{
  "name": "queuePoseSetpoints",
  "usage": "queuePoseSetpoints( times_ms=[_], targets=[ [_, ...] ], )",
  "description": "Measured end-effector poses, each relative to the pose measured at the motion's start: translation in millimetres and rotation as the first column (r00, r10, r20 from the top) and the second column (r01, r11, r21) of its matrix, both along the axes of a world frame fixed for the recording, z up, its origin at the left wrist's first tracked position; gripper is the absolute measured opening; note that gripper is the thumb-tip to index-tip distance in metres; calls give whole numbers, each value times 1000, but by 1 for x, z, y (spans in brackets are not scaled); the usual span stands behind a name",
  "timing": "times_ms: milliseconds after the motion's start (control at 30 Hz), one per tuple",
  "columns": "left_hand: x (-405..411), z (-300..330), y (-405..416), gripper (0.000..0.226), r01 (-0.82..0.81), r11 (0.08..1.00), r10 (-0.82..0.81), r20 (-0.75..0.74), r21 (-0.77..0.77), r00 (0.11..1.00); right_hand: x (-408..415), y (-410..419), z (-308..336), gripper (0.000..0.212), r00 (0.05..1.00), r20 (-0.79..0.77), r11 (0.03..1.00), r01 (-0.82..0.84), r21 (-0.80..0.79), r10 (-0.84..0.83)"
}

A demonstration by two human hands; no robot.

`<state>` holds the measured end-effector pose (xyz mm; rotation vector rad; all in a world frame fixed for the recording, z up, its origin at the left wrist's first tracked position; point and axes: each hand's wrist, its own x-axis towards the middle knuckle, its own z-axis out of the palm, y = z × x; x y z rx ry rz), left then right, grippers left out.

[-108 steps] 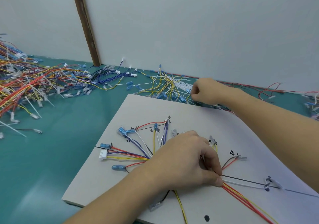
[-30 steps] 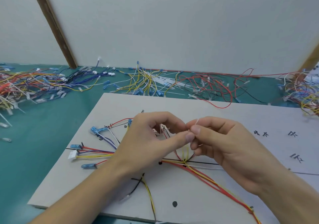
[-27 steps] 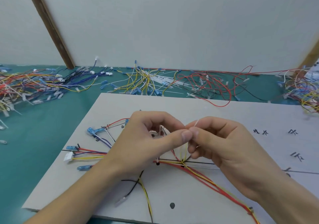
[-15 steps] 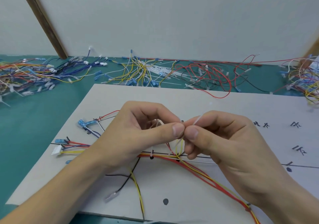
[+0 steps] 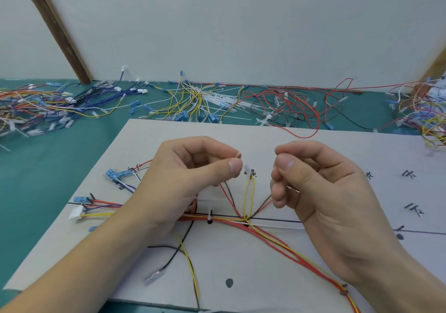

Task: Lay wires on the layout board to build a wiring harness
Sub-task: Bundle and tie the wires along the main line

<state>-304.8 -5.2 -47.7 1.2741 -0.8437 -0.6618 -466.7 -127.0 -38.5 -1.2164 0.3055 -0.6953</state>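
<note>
While both hands hover apart | left hand (image 5: 193,175) pinches something small and pale, right hand (image 5: 321,187) clenched, contents unclear | thin yellow looped wire (image 5: 248,197) between them on flat white layout board (image 5: 265,134) | judged light, limp; grip near terminal | spare wires (image 5: 200,100) beyond on teal worktop (image 5: 60,158)

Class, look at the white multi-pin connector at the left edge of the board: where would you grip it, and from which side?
Pinch the white connector across its plastic body, coming from the board's left edge, where its free end points out over the layout board. Its wires leave from the right side, so gripping there would probably tug them.
</note>
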Motion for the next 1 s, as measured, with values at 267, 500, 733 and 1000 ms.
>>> queuePoseSetpoints(
  times_ms=[267,500,733,1000],
  targets=[
    [1,-3,-1,22,-12,999,11,14,41,1000,-2,4,3,14,994,77,994,81,-78,-75],
    [0,-2,0,26,-13,999,12,23,52,1000,-3,5,-1,10,986,72,961,163,-224,-150],
    [-1,1,0,23,6,998,-8,25,58,1000,-2,2,-2,12,985,49,968,171,-186,-164],
    [-2,1,1,23,16,998,-18,31,67,999,-3,1,-4,13,992,7,971,123,-203,-124]
  ],
)
